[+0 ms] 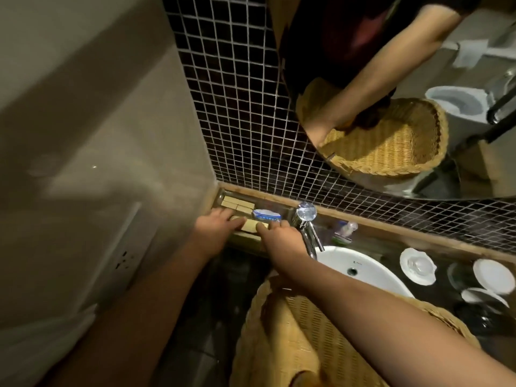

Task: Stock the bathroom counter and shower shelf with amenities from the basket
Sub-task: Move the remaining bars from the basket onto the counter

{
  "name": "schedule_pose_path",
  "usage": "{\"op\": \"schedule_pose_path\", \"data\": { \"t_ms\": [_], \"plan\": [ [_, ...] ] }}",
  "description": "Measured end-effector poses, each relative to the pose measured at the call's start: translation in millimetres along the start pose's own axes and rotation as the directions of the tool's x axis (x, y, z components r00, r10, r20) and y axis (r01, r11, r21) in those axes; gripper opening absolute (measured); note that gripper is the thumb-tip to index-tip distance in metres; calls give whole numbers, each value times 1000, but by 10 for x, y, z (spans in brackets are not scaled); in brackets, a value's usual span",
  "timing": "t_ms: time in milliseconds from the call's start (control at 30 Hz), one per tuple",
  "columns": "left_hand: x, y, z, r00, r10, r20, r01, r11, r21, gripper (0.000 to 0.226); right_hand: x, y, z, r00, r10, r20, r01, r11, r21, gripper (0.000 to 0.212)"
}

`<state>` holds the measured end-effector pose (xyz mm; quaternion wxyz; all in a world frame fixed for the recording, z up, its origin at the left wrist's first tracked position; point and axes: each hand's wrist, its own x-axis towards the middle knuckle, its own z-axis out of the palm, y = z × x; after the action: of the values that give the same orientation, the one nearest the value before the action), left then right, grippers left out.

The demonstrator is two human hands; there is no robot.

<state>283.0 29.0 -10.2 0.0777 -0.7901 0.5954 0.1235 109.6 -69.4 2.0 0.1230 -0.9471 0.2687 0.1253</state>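
Several small tan amenity boxes [237, 203] lie in rows on the counter's left corner, beside a blue-and-white packet [266, 215]. My left hand [216, 226] rests flat on the nearest boxes, fingers spread. My right hand [279, 233] presses its fingers on a tan box [249, 225] just below the packet. Neither hand lifts anything. The woven basket [321, 331] sits low in front of the sink, under my right forearm.
A chrome tap [307, 227] stands right of my hands over the white sink [360, 268]. Capped glasses and white dishes [417, 265] crowd the counter's right end. A mirror above the mosaic tile shows the basket's reflection. A wall socket [124, 261] is on the left.
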Motion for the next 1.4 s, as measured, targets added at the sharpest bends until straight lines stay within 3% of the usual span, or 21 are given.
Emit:
{"op": "schedule_pose_path", "data": {
  "t_ms": [133, 267, 400, 533, 667, 733, 900, 1400],
  "plan": [
    [157, 17, 203, 999, -19, 46, 23, 996, -81, 73, 114, 96, 86, 999, 4, 42, -4, 1000, 7, 69],
    [196, -26, 362, 997, -59, 49, 69, 969, -237, 61, 196, 92, 171, 997, 11, 79, -13, 1000, 18, 66],
    [233, -47, 433, 996, -59, 67, 75, 958, -275, 56, 255, 89, 225, 989, 23, 145, -28, 999, 33, 72],
    [254, -46, 473, 999, -12, -31, 6, 982, -191, 51, 333, 88, 267, 985, 55, 164, -58, 998, 17, 70],
    [239, 21, 529, 992, -42, -123, 14, 975, -220, 58, 405, 41, 304, 974, 103, 202, -118, 991, 65, 69],
    [207, 51, 588, 991, -85, -106, 60, 973, -222, 67, 427, 7, 319, 960, 145, 239, -174, 979, 104, 61],
    [55, 91, 793, 993, -107, -57, 97, 984, -151, 74, 358, -124, 400, 884, 175, 433, -266, 951, 159, 76],
    [30, 214, 1070, 992, -122, 26, 124, 989, -84, 86, 407, -180, 562, 853, 239, 464, -280, 960, 20, 89]
  ]
}}
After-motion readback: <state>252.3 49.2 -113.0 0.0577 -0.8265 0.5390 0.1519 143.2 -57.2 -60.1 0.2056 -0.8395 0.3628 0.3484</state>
